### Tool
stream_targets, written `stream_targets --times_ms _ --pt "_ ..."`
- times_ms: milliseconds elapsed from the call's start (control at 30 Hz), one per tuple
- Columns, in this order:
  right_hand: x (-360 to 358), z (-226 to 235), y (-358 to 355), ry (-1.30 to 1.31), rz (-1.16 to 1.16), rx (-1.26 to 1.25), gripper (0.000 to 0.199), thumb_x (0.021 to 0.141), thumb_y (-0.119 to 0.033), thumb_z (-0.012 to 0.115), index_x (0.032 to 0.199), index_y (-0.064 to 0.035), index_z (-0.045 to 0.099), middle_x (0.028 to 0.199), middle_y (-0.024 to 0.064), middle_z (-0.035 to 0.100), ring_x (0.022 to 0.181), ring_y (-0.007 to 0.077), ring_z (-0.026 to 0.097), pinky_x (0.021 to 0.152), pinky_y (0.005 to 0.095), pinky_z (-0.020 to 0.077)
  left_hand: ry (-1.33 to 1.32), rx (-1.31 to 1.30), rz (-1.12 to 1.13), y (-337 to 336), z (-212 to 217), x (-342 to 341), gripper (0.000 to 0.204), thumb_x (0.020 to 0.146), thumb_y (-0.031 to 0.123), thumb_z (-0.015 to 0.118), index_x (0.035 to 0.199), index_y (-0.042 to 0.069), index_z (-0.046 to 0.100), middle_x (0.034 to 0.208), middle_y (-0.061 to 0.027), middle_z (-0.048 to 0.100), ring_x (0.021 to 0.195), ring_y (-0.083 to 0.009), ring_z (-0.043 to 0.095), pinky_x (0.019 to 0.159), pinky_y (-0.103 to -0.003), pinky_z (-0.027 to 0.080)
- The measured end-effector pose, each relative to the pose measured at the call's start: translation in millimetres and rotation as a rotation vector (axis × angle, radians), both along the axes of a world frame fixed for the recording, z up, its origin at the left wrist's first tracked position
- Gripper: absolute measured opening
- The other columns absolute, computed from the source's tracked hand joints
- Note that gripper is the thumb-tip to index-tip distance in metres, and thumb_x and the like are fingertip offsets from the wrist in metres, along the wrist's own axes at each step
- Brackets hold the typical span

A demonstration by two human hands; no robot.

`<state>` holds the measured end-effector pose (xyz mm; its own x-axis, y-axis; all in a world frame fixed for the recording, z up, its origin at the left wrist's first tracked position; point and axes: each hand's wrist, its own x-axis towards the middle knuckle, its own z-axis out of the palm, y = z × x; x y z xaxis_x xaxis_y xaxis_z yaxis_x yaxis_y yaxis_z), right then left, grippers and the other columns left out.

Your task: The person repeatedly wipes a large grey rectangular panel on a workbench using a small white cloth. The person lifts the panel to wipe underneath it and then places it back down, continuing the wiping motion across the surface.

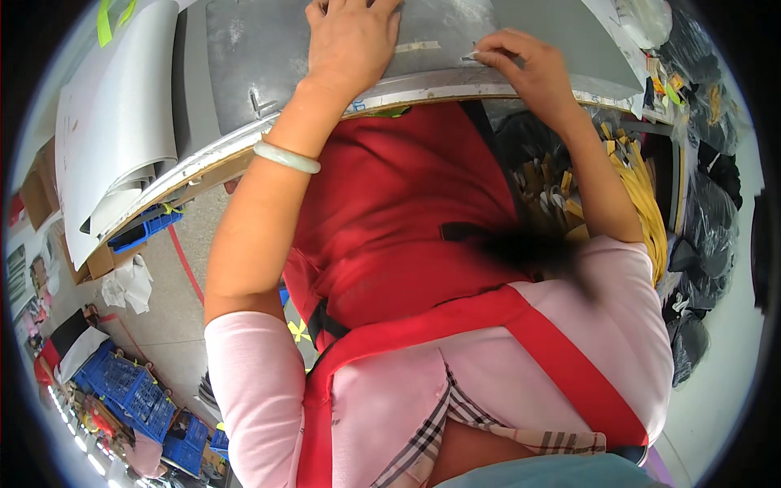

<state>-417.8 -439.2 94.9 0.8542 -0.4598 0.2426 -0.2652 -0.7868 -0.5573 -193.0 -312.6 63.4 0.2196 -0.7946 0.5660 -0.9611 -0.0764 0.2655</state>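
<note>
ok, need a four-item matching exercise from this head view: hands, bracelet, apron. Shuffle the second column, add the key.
1. left hand
2. right hand
3. bracelet
4. apron

A. red, worn over a pink top
B. over the dark grey sheet, fingers reaching the picture's top edge
C. pale, around the left arm
D. thumb and fingertips close together, right of the pale strip

Pairs: 1-B, 2-D, 3-C, 4-A
</note>
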Motion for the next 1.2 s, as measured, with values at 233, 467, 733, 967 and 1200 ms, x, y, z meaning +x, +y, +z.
stream_targets --times_ms 233,467,733,967,1200 --pt "7 6 2 0.081 0.052 -0.154 0.014 0.096 -0.014 0.07 0.105 -0.0039 0.069 0.087 0.0038 0.067 0.079 0.0155 0.061 0.073 0.028 0.049 -0.003 0.026 0.018 2 0 0 0.017 0.096 0.02 0.062 0.108 0.012 0.07 0.106 -0.0087 0.061 0.108 -0.0293 0.056 0.097 -0.047 0.039" --pt "4 2 -6 0.038 -0.257 0.395 0.016 0.096 -0.02 0.072 0.099 -0.0047 0.07 0.084 -0.0051 0.063 0.075 0.0044 0.054 0.067 0.0237 0.0464 -0.003 0.006 0.011 0 -2 0 0.018 0.096 0.021 0.062 0.109 0.012 0.07 0.107 -0.0092 0.061 0.108 -0.0294 0.056 0.098 -0.047 0.039" --pt "7 12 -21 0.241 -0.096 0.353 0.015 0.095 -0.02 0.071 0.096 -0.0051 0.069 0.078 -0.0049 0.06 0.07 0.0045 0.051 0.064 0.0224 0.0449 -0.003 0.013 0.006 2 -1 2 0.018 0.096 0.02 0.062 0.11 0.012 0.069 0.106 -0.0094 0.061 0.107 -0.0295 0.056 0.096 -0.047 0.039" --pt "62 36 -41 0.143 -0.308 0.269 0.018 0.094 -0.019 0.068 0.094 -0.0011 0.071 0.076 0.0067 0.067 0.069 0.0136 0.061 0.066 0.0333 0.0491 0.026 0.026 0.005 4 -6 7 0.024 0.097 0.024 0.064 0.117 0.013 0.071 0.118 -0.0079 0.067 0.114 -0.0316 0.061 0.099 -0.058 0.043" --pt "121 -15 -125 -0.142 -0.123 -0.016 0.019 0.092 -0.016 0.066 0.09 0.0017 0.071 0.076 0.0145 0.069 0.068 0.0218 0.063 0.066 0.0366 0.0494 -0.005 0.167 0.097 -2 -10 1 0.035 0.101 0.028 0.057 0.134 0.019 0.063 0.143 -0.0118 0.055 0.14 -0.0343 0.045 0.111 -0.073 0.027"
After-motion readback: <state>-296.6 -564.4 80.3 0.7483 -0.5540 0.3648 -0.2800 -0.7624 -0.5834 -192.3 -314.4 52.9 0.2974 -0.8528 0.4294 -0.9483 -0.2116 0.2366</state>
